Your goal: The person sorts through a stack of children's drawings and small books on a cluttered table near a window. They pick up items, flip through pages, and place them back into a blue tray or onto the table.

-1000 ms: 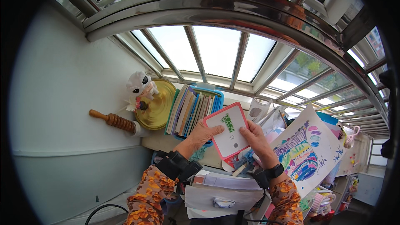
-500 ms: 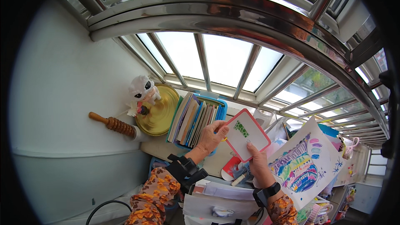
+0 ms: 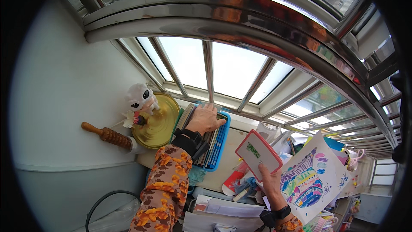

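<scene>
My left hand [image 3: 205, 119] lies over a row of thin books [image 3: 210, 148] standing in a blue basket [image 3: 225, 135], at its far end. Its fingers are spread, and the palm hides some of the book tops. On the right, my right hand [image 3: 271, 181] grips the lower edge of a small white board [image 3: 259, 154] with a pinkish-red rounded frame. A green patterned mark shows on the board's face. The board is tilted and held up above the cluttered surface.
Left of the basket, a white figurine [image 3: 140, 99] stands on a round gold tray [image 3: 165, 122]. A ridged wooden roller [image 3: 112, 137] leans by the wall. A coloured drawing [image 3: 311, 176] lies on the right, loose papers [image 3: 227, 210] in front. A metal railing [image 3: 206, 28] arches overhead.
My left hand has left the board's side and moved left and away from me onto the books. The board, still in my right hand, has shifted slightly right and nearer.
</scene>
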Available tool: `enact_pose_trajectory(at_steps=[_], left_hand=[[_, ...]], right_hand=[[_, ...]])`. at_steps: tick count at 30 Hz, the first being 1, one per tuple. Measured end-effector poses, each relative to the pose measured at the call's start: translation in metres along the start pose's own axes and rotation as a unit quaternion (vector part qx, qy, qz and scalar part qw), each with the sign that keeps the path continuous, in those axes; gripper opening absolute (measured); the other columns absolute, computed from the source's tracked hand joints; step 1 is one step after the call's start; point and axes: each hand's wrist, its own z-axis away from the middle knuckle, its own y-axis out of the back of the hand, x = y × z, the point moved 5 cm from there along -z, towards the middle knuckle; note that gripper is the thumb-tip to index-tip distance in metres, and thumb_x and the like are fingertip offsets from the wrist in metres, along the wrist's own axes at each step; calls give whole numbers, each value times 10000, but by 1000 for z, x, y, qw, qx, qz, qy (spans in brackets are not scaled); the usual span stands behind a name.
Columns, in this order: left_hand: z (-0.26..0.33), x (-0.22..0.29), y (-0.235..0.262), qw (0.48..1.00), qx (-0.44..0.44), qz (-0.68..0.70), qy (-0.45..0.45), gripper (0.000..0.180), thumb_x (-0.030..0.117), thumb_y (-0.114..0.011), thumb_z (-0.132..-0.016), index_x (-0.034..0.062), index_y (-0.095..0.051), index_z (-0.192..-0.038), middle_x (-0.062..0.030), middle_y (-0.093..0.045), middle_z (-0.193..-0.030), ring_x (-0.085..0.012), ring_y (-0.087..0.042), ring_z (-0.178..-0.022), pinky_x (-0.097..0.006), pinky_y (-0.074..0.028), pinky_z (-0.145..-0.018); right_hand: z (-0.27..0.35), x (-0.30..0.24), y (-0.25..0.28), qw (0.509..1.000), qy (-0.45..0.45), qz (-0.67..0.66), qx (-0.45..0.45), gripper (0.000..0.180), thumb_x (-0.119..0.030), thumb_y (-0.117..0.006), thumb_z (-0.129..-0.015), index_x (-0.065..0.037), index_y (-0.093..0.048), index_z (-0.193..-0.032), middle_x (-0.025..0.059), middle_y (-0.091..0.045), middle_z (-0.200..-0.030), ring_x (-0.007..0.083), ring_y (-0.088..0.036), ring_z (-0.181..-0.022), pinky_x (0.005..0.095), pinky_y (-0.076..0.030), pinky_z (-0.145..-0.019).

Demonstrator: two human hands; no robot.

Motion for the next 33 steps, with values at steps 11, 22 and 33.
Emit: enact_pose_trajectory(at_steps=[11,22,33], left_hand=[[5,5,-5,998,18,-54,19,745,616,-442,-900,-24,-576,-1257,-188,-533,-1320,-310,-424,-1310,-418,-261,-1115],[-1,-1,-5,996,80,-23,33,794,671,-522,-847,-39,-615,-1190,-150,-606,-1146,-262,-531,-1141,-361,-343,-976],[4,-2,-3,996,80,-22,-12,659,578,-474,-881,21,-625,-1198,-207,-577,-1234,-320,-535,-1191,-430,-347,-1000]], right_hand=[[-54,-33,-34,985,141,97,-6,236,-101,-635,-893,12,-656,-1099,73,-699,-857,126,-618,-786,286,-498,-725],[-107,-38,-80,963,205,176,4,256,-106,-654,-864,-100,-668,-1119,136,-695,-932,296,-684,-858,330,-525,-739],[-126,-18,-94,970,196,147,0,299,-95,-665,-845,-118,-668,-1143,122,-697,-975,293,-682,-887,337,-527,-763]])
